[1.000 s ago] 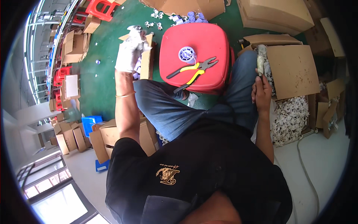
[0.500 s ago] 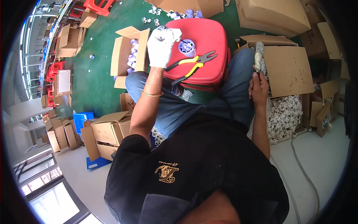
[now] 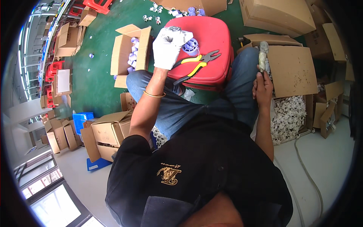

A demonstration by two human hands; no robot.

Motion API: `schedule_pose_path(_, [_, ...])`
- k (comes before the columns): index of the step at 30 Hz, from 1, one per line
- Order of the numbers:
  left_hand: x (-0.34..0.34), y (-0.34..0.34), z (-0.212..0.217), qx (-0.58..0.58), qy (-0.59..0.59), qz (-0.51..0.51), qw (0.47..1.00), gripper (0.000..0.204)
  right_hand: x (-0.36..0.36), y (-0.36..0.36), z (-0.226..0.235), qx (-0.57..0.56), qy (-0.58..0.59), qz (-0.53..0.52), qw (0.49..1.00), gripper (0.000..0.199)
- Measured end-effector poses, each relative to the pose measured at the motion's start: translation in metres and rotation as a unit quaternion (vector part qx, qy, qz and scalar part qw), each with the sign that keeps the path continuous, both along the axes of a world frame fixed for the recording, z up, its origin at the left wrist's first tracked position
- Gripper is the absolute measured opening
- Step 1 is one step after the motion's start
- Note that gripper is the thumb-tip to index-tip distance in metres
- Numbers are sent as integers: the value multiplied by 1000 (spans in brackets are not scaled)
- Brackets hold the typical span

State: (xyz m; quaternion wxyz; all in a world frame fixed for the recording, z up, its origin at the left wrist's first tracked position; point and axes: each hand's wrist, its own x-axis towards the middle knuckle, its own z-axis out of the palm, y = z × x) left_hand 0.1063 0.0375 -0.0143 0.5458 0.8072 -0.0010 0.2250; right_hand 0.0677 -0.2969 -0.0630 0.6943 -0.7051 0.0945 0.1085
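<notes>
My left hand point(image 3: 167, 49), in a white glove, is raised over the left side of a red stool point(image 3: 215, 34) with its fingers curled closed. Whatever lies in its grasp is hidden. Right beside its fingertips is a round purple plastic part point(image 3: 190, 46) with a spoked face; I cannot tell whether they touch. Pliers point(image 3: 200, 65) with yellow and black handles lie partly spread on the stool top, below the purple part. By my right knee, my bare right hand point(image 3: 262, 87) is closed on a slim tool point(image 3: 262, 56) whose far end is thick, pale and wrapped.
An open carton point(image 3: 120, 56) of purple parts stands left of the stool. To my right, another carton point(image 3: 289, 117) brims with small white pieces under a raised flap point(image 3: 293, 70). More white pieces point(image 3: 151, 18) lie on the green floor. A cable point(image 3: 308, 174) runs along the grey floor.
My gloved left hand has shifted slightly right, closer to the purple part, and its fingers have turned a little. My right hand with the tool stays almost where it was.
</notes>
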Motion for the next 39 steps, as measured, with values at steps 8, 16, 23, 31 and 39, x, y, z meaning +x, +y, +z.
schedule_pose_path(8, [9, -6, -1, 59, 16, -96, 993, 22, 0, -1, -2, -6, -10, 0, 1000, 39])
schedule_pose_path(16, [12, -11, -14, -8, -13, -97, 995, 16, -2, 3, -1, -17, -7, -7, 1000, 37])
schedule_pose_path(23, [16, -12, -24, -109, 25, -97, 989, 17, 10, 16, 29, -95, -122, 93, 984, 35])
schedule_pose_path(31, [28, 6, -45, -44, -36, -154, 986, 12, 54, 50, 86, -177, -262, 191, 929, 34])
schedule_pose_path(39, [24, 5, -46, -25, -38, -127, 991, 13, 43, 69, 175, -119, -401, 139, 898, 34])
